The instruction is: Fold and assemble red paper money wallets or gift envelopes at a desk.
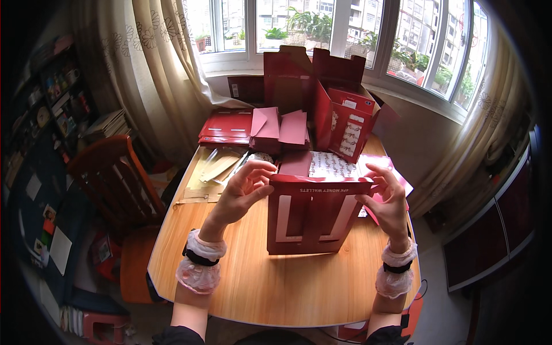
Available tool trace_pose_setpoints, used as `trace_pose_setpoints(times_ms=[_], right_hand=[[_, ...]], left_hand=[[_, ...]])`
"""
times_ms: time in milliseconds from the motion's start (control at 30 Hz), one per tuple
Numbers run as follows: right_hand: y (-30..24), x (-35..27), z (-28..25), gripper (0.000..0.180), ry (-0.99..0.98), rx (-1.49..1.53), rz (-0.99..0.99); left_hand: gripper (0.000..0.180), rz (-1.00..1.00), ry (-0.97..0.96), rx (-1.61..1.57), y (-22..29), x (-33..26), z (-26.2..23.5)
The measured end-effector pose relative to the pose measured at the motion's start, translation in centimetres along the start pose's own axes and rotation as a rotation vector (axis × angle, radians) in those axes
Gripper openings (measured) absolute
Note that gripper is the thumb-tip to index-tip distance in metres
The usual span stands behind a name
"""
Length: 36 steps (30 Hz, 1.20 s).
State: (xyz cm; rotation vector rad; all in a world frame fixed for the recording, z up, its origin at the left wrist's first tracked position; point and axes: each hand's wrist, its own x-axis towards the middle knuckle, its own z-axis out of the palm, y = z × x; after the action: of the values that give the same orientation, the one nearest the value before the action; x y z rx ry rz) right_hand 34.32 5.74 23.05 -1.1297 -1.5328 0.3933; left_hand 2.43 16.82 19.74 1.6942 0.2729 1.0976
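Note:
A dark red cardboard box (305, 215) with long cut-out windows stands upright on the table in front of me, slightly turned. At its upper left corner, the thumb and fingers of my left hand (244, 190) are closed on the edge. My right hand (388, 201) pinches the upper right corner, its thumb on the near face. Just behind the box lie a white patterned sheet or pack (333, 165) and a dark pink envelope (295, 163), both partly hidden by it. Each wrist wears a frilly, translucent cuff with a black band.
The wooden table (241, 276) holds stacks of pink envelopes (265, 123), flat red packs (226, 125) and beige paper pieces (218, 167). Large open red cartons (290, 75) and a red patterned box (349, 123) stand at the back. A wooden chair (112, 184) is at the left.

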Motion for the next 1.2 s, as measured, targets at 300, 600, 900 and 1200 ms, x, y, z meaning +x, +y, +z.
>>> trace_pose_setpoints(times_ms=[300,600,900,1200], right_hand=[[1.5,0.1,0.0,0.029,-0.012,0.387,0.071],[1.8,-0.1,0.0,0.026,-0.021,0.412,0.102],[1.8,-0.2,0.0,0.026,-0.065,0.425,0.084],[1.7,-0.1,0.1,0.025,-0.136,0.414,-0.037]], left_hand=[[0.034,-0.009,0.072,0.006,0.3,-0.2,-1.9],[0.031,-0.029,0.023,-0.085,0.9,-0.4,-2.4],[0.041,0.008,-0.003,0.163,2.9,-0.4,0.7],[0.041,0.001,-0.072,0.176,4.8,-0.3,2.0]])
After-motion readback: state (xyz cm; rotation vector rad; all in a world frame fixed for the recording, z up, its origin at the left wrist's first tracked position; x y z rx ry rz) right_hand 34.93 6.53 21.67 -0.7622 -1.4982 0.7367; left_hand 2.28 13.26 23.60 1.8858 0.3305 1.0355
